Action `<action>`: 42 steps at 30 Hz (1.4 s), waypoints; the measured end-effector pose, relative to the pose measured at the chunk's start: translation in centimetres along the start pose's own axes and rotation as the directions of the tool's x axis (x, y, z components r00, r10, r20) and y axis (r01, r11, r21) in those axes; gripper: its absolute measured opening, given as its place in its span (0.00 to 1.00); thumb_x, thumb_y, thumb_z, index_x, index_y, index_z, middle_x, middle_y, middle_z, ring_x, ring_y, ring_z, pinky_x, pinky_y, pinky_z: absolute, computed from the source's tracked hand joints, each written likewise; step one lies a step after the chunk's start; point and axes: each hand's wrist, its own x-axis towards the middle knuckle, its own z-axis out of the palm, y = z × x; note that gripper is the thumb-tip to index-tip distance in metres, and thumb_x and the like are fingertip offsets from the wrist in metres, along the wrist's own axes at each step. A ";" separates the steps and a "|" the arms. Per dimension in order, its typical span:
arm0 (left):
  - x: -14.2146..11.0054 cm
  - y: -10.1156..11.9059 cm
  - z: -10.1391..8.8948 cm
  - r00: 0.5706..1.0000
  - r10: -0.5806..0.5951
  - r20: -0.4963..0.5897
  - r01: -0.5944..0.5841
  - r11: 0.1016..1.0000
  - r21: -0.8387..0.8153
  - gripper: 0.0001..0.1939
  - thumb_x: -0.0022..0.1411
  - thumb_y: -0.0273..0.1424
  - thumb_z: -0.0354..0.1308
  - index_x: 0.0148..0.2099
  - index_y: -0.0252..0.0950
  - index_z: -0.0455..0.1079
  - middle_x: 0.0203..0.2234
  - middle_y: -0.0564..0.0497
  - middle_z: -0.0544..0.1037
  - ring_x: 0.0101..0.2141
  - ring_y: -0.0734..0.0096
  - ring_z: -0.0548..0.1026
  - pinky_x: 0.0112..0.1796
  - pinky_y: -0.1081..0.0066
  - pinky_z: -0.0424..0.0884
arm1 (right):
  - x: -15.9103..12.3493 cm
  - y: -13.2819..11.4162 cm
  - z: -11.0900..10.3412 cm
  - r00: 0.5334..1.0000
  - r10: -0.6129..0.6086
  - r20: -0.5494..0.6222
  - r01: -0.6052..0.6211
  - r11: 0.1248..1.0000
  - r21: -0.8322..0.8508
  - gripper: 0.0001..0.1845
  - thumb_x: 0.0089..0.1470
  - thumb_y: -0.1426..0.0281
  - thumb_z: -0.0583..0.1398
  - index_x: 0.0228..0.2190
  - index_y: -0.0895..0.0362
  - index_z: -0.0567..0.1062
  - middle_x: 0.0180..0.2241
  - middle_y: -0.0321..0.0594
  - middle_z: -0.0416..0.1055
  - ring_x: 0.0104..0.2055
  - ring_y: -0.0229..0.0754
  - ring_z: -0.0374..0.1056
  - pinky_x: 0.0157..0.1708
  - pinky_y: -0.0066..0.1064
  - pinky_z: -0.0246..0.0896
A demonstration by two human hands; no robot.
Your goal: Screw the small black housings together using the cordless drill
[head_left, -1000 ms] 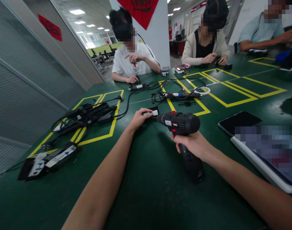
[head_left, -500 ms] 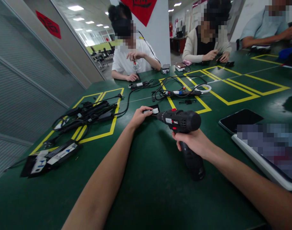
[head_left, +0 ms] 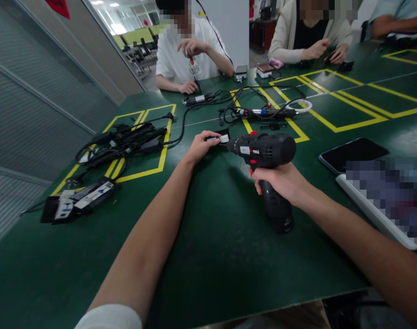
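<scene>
My right hand (head_left: 280,178) is wrapped round the grip of a black cordless drill (head_left: 263,148) with red buttons. The drill lies level above the table, its chuck pointing left. Just beyond the chuck, my left hand (head_left: 201,148) has its fingers closed over a small flat black piece with a white label (head_left: 224,138), down on the table. The drill's tip is right beside this piece; whether they touch, I cannot tell.
Black cables (head_left: 133,139) lie heaped at the left, with labelled black pieces (head_left: 88,198) nearer me. A corded pen-shaped tool (head_left: 263,112) lies ahead. At the right are a phone (head_left: 355,153) and a white-edged device (head_left: 362,208). Co-workers sit across the green table (head_left: 222,269).
My view has tipped downward, so the table sits higher in the picture and its near edge shows. Both hands keep their hold, the drill still beside the black piece.
</scene>
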 end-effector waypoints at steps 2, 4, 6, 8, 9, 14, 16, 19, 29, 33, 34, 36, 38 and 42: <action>0.0 0.0 0.0 1.000 0.000 0.004 0.000 1.000 -0.001 0.15 0.50 0.33 0.61 0.42 0.36 0.75 0.41 0.49 0.74 0.44 0.63 0.69 0.49 0.61 0.64 | 0.0 0.0 0.0 1.000 0.002 -0.017 -0.002 1.000 -0.004 0.05 0.42 0.72 0.58 0.25 0.59 0.73 0.17 0.38 0.68 0.20 0.39 0.65 0.22 0.31 0.56; 0.0 0.1 0.0 1.000 0.002 0.010 -0.002 1.000 0.001 0.15 0.51 0.33 0.61 0.42 0.36 0.75 0.40 0.49 0.74 0.43 0.63 0.70 0.49 0.60 0.64 | 0.0 0.0 0.1 1.000 0.008 -0.025 -0.008 1.000 -0.005 0.05 0.41 0.72 0.58 0.25 0.59 0.73 0.16 0.38 0.68 0.19 0.39 0.64 0.21 0.31 0.56; -0.1 0.1 0.0 1.000 0.012 0.013 -0.012 1.000 0.007 0.15 0.51 0.34 0.61 0.42 0.36 0.75 0.40 0.49 0.74 0.43 0.63 0.70 0.49 0.61 0.64 | -0.1 -0.1 0.1 1.000 0.004 -0.016 -0.004 1.000 0.000 0.04 0.42 0.72 0.58 0.25 0.59 0.73 0.16 0.38 0.68 0.19 0.39 0.64 0.21 0.31 0.56; -0.1 0.1 -0.1 1.000 0.020 0.016 -0.021 1.000 0.019 0.15 0.51 0.34 0.61 0.42 0.36 0.75 0.40 0.50 0.74 0.43 0.63 0.70 0.50 0.61 0.63 | -0.1 -0.1 0.1 1.000 -0.007 -0.004 0.007 1.000 0.005 0.04 0.42 0.72 0.58 0.25 0.59 0.73 0.16 0.38 0.68 0.20 0.39 0.64 0.22 0.31 0.56; -0.1 0.2 -0.1 1.000 0.021 0.017 -0.022 0.999 0.023 0.15 0.51 0.34 0.61 0.42 0.36 0.75 0.40 0.50 0.74 0.43 0.63 0.70 0.50 0.61 0.63 | -0.1 -0.2 0.1 1.000 -0.010 -0.002 0.010 1.000 0.004 0.04 0.42 0.72 0.58 0.25 0.59 0.72 0.17 0.38 0.68 0.20 0.39 0.64 0.22 0.32 0.56; -0.1 0.2 -0.1 1.000 0.011 0.018 -0.011 1.000 0.015 0.15 0.51 0.33 0.61 0.43 0.35 0.75 0.41 0.49 0.74 0.43 0.63 0.69 0.50 0.60 0.62 | -0.1 -0.1 0.0 1.000 -0.011 -0.004 0.011 1.000 -0.012 0.04 0.43 0.72 0.58 0.25 0.59 0.73 0.17 0.38 0.68 0.20 0.39 0.65 0.22 0.31 0.57; -0.1 0.2 -0.1 1.000 0.015 0.017 -0.015 1.000 0.013 0.15 0.51 0.33 0.61 0.43 0.35 0.75 0.41 0.49 0.74 0.43 0.63 0.69 0.51 0.60 0.62 | -0.1 0.0 0.0 1.000 -0.020 -0.010 0.020 1.000 -0.007 0.04 0.43 0.72 0.58 0.25 0.59 0.72 0.17 0.38 0.68 0.19 0.38 0.64 0.21 0.31 0.57; 0.0 0.0 -0.1 1.000 0.027 0.014 -0.027 1.000 0.012 0.15 0.51 0.34 0.61 0.43 0.35 0.75 0.41 0.49 0.74 0.43 0.64 0.70 0.50 0.61 0.63 | 0.0 0.1 0.0 1.000 -0.028 -0.007 0.028 1.000 -0.001 0.05 0.43 0.71 0.59 0.26 0.60 0.73 0.17 0.38 0.68 0.19 0.39 0.65 0.22 0.31 0.57; 0.0 -0.2 -0.2 1.000 0.029 0.005 -0.029 0.999 0.016 0.16 0.51 0.36 0.62 0.42 0.37 0.75 0.41 0.49 0.75 0.42 0.65 0.71 0.49 0.63 0.65 | 0.1 0.6 -0.2 0.999 -0.033 0.012 0.033 0.999 0.026 0.05 0.44 0.72 0.59 0.27 0.59 0.73 0.17 0.38 0.69 0.20 0.39 0.66 0.23 0.31 0.59; 0.1 -0.2 -0.2 1.000 0.019 0.008 -0.019 1.000 0.020 0.16 0.51 0.36 0.62 0.42 0.37 0.75 0.42 0.49 0.75 0.42 0.65 0.71 0.49 0.62 0.65 | 0.0 0.4 -0.1 1.000 -0.025 0.011 0.024 1.000 0.020 0.04 0.44 0.71 0.59 0.27 0.59 0.73 0.17 0.38 0.69 0.21 0.40 0.66 0.23 0.31 0.59; 0.1 -0.2 -0.2 1.000 0.018 0.009 -0.018 1.000 0.021 0.16 0.51 0.36 0.62 0.42 0.37 0.75 0.42 0.49 0.75 0.43 0.64 0.71 0.49 0.62 0.65 | 0.0 0.4 -0.1 1.000 -0.026 0.012 0.026 1.000 0.016 0.04 0.44 0.71 0.59 0.27 0.59 0.73 0.17 0.38 0.69 0.21 0.40 0.66 0.23 0.31 0.59; 0.0 -0.2 -0.1 1.000 0.015 0.007 -0.015 1.000 0.019 0.16 0.51 0.37 0.62 0.43 0.37 0.75 0.42 0.49 0.74 0.43 0.64 0.71 0.49 0.62 0.65 | 0.0 0.3 -0.1 1.000 -0.028 0.010 0.028 0.999 0.015 0.04 0.44 0.71 0.59 0.27 0.59 0.73 0.17 0.38 0.69 0.21 0.40 0.66 0.23 0.32 0.59; 0.0 -0.2 -0.1 1.000 0.012 0.000 -0.012 1.000 0.015 0.17 0.51 0.37 0.62 0.43 0.37 0.75 0.42 0.49 0.74 0.43 0.64 0.71 0.49 0.62 0.65 | 0.0 0.3 -0.1 1.000 -0.020 0.006 0.020 1.000 0.022 0.05 0.44 0.71 0.59 0.27 0.59 0.73 0.18 0.38 0.69 0.21 0.39 0.66 0.24 0.32 0.59; 0.0 -0.2 -0.1 1.000 0.015 0.001 -0.015 1.000 0.018 0.17 0.51 0.37 0.62 0.43 0.37 0.75 0.42 0.49 0.75 0.44 0.63 0.71 0.49 0.62 0.65 | -0.1 0.1 0.0 1.000 -0.005 0.002 0.005 1.000 0.018 0.04 0.44 0.71 0.59 0.26 0.59 0.72 0.17 0.37 0.68 0.20 0.39 0.65 0.23 0.32 0.58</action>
